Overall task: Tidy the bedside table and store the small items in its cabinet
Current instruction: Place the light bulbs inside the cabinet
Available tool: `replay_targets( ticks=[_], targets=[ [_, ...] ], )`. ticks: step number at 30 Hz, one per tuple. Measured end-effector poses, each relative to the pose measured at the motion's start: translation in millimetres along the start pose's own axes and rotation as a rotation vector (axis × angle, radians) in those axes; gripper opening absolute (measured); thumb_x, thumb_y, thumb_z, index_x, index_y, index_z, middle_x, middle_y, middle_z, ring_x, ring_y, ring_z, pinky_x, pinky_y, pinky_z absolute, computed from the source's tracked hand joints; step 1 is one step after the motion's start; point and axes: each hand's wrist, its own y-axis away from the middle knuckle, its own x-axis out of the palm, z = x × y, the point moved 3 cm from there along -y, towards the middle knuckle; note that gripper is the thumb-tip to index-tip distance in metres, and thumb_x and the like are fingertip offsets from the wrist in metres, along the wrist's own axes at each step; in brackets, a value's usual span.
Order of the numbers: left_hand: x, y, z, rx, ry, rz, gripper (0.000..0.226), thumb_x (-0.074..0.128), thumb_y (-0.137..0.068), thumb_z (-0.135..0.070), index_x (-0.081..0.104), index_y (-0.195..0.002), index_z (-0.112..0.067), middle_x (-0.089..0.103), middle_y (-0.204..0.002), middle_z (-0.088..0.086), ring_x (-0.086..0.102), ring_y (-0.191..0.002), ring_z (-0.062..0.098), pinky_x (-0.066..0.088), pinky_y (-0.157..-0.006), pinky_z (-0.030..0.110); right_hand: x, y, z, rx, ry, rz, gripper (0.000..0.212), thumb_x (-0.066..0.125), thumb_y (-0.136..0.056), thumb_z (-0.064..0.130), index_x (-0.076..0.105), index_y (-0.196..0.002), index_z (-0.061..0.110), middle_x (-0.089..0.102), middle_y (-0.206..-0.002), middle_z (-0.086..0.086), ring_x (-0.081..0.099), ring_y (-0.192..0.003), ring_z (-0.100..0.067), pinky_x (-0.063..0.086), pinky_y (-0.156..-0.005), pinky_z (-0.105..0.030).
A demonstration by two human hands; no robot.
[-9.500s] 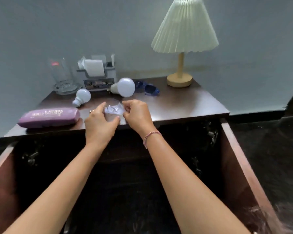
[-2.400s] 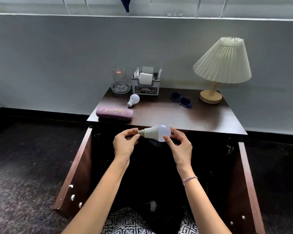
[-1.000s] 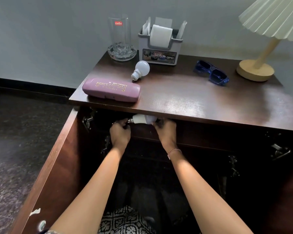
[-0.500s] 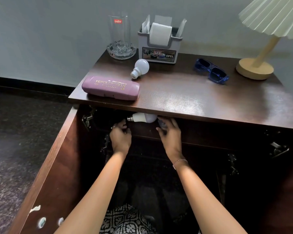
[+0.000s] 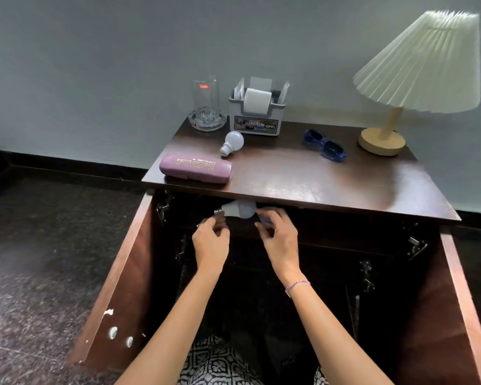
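Two bulbs: one (image 5: 233, 142) on the tabletop (image 5: 303, 179), one (image 5: 240, 209) lying crosswise, cap pointing left, beyond two loosely curled empty hands (image 5: 211, 240) (image 5: 279, 236).

Grey wall (image 5: 95, 51), dark speckled floor (image 5: 39, 273) — black skirting board (image 5: 67, 165), patterned fabric (image 5: 214, 362)

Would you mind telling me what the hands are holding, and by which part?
Apparently nothing: the bulb lies inside the cabinet, with the left hand and right hand just below it.
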Motion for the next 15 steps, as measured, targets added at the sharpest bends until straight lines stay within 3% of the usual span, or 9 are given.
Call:
replay_targets(
  ticks=[6, 8, 9, 11, 13, 15],
  targets=[
    [-13, 7, -40, 0.143, 0.096, 0.041, 0.03, 0.059, -0.086, -0.007, 0.066, -0.114, -0.017, 0.064, -0.107, -0.002, 0.06, -0.085, -0.003, 0.045, -0.072, 0.0, -17, -5, 22, -0.092, 0.043, -0.05, 0.034, 0.069, -0.079, 0.003, 0.063, -0.108, 0.02, 0.055, -0.1, 0.015, 0.061, -0.09, -0.003, 0.049, -0.085, -0.013],
    [-8, 6, -33, 0.141, -0.04, 0.038, 0.033, 0.061, -0.084, -0.008, 0.063, -0.116, -0.013, 0.062, -0.115, 0.005, 0.06, -0.095, 0.004, 0.046, -0.084, 0.007, -11, -3, 14, -0.037, 0.091, 0.016, 0.037, 0.068, -0.079, 0.003, 0.062, -0.111, 0.019, 0.059, -0.105, 0.007, 0.061, -0.097, -0.011, 0.048, -0.091, -0.019],
    [-2, 5, -23, 0.097, -0.146, 0.052, 0.037, 0.061, -0.083, -0.009, 0.06, -0.119, -0.009, 0.059, -0.121, 0.011, 0.058, -0.106, 0.016, 0.044, -0.092, 0.017, -2, 0, 6, 0.006, 0.142, 0.106, 0.041, 0.068, -0.079, 0.005, 0.06, -0.117, 0.017, 0.059, -0.115, 0.0, 0.058, -0.108, -0.018, 0.043, -0.1, -0.026],
    [17, 6, 1, -0.056, -0.246, 0.146, 0.041, 0.057, -0.084, -0.009, 0.054, -0.125, -0.002, 0.052, -0.13, 0.02, 0.05, -0.12, 0.033, 0.04, -0.102, 0.033, 23, 11, -10, 0.068, 0.262, 0.33, 0.054, 0.064, -0.081, 0.009, 0.048, -0.133, 0.015, 0.043, -0.14, -0.009, 0.038, -0.13, -0.029, 0.022, -0.111, -0.028],
    [35, 5, 18, -0.111, -0.184, 0.223, 0.04, 0.053, -0.089, -0.009, 0.052, -0.128, -0.003, 0.054, -0.129, 0.021, 0.052, -0.119, 0.034, 0.042, -0.101, 0.037, 43, 18, -21, 0.11, 0.246, 0.362, 0.056, 0.06, -0.083, 0.005, 0.045, -0.136, 0.015, 0.033, -0.147, -0.011, 0.026, -0.135, -0.03, 0.015, -0.11, -0.023],
    [43, 0, 24, -0.131, -0.152, 0.223, 0.035, 0.051, -0.09, -0.01, 0.055, -0.125, -0.005, 0.058, -0.125, 0.019, 0.056, -0.115, 0.032, 0.045, -0.097, 0.036, 54, 17, -28, 0.167, 0.174, 0.327, 0.051, 0.055, -0.084, -0.002, 0.049, -0.132, 0.013, 0.036, -0.143, -0.016, 0.029, -0.133, -0.033, 0.021, -0.11, -0.032]
  ],
)
